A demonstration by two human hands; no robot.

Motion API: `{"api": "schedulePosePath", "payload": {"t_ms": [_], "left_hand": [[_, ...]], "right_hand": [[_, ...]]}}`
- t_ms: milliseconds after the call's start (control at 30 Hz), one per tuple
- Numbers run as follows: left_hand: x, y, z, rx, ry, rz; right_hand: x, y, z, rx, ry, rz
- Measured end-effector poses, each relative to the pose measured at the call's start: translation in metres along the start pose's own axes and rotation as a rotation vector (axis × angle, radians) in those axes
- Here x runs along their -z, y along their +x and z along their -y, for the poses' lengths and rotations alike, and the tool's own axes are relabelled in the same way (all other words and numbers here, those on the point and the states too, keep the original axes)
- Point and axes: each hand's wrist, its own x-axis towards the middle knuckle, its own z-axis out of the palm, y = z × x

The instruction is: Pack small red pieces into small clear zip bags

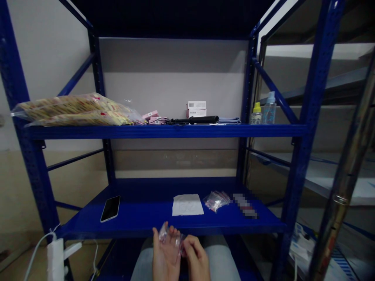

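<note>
Your left hand (164, 251) and right hand (195, 255) together pinch a small clear plastic bag (171, 238) just before the lower shelf (140, 212), where a phone (110, 208), white sheet (187, 204) and bag pile (216, 200) lie beyond.

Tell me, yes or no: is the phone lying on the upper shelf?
No, the phone lies screen-up on the lower shelf, left of the white paper.
</note>
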Motion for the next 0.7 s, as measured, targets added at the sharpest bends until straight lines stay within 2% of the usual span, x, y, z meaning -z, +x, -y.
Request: {"api": "schedulePosePath", "payload": {"t_ms": [67, 133, 233, 333, 433, 567, 700], "left_hand": [[-0.002, -0.004, 0.002, -0.066, 0.027, 0.002], [-0.002, -0.004, 0.007, -0.15, 0.13, -0.021], [0.004, -0.001, 0.017, -0.254, 0.34, -0.023], [0.011, 0.006, 0.025, -0.31, 0.495, 0.013], [0.012, 0.014, 0.027, -0.307, 0.508, 0.035], [0.005, 0.033, 0.016, -0.296, 0.383, 0.033], [-0.007, 0.069, -0.016, -0.408, 0.446, -0.044]], "right_hand": [[-0.002, 0.0, -0.01, -0.202, 0.254, -0.087], [-0.007, 0.001, -0.014, -0.337, 0.398, -0.149], [-0.017, 0.003, -0.016, -0.435, 0.392, -0.158], [-0.022, 0.006, -0.025, -0.405, 0.237, -0.124], [-0.025, 0.008, -0.037, -0.298, 0.132, -0.099], [-0.026, 0.024, -0.032, -0.291, 0.281, -0.201], [-0.02, 0.07, -0.004, -0.251, 0.391, -0.264]]}}
